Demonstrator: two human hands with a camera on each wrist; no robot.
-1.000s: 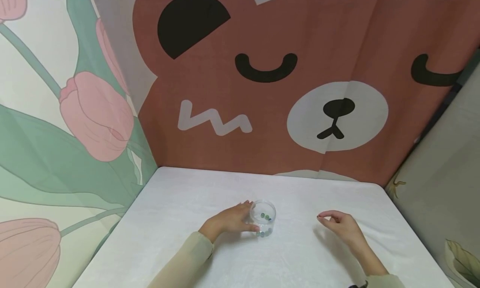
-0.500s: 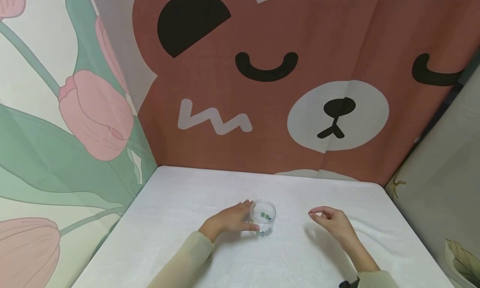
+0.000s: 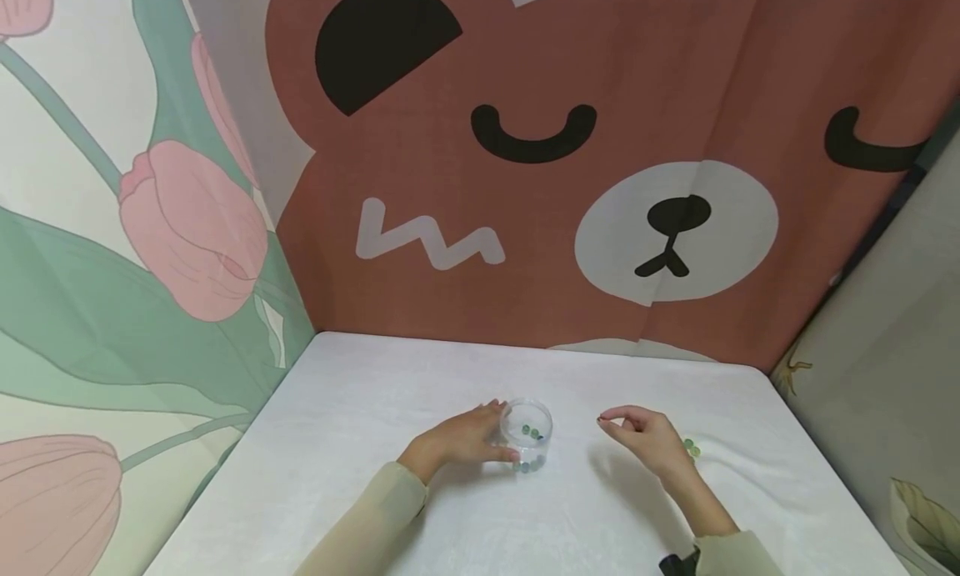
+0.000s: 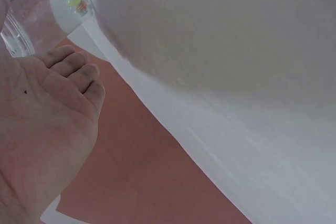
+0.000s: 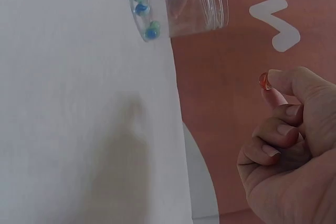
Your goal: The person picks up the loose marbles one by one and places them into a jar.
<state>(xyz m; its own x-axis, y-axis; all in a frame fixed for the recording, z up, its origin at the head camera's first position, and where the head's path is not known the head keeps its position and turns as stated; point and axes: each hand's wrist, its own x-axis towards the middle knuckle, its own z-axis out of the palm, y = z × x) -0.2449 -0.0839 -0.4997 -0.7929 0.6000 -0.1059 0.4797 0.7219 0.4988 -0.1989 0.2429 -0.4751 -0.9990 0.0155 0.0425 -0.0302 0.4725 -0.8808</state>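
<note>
In the head view my left hand (image 3: pixel 468 436) holds a clear plastic jar (image 3: pixel 544 443) from its left side, thumb along the front and fingers toward the back. The jar stands upright and uncovered on the white table, several glass marbles (image 5: pixel 140 9) in blue, green and yellow on its bottom. An orange-red marble (image 5: pixel 263 81) is pinched between thumb and index finger of my right hand (image 3: pixel 647 443), which is raised above the table to the right of the jar. Its other fingers are curled, as the right wrist view shows.
Just behind the right wrist, several green and yellow marbles (image 3: pixel 692 449) lie on the white-covered table (image 3: pixel 390 376). A brown bear-print cloth (image 3: pixel 540 251) hangs along the back edge, and a tulip-print cloth (image 3: pixel 195 242) at the left.
My right hand has moved left toward the jar with the orange-red marble, and the marbles on the table have come into sight behind it. The left hand and jar have stayed in place.
</note>
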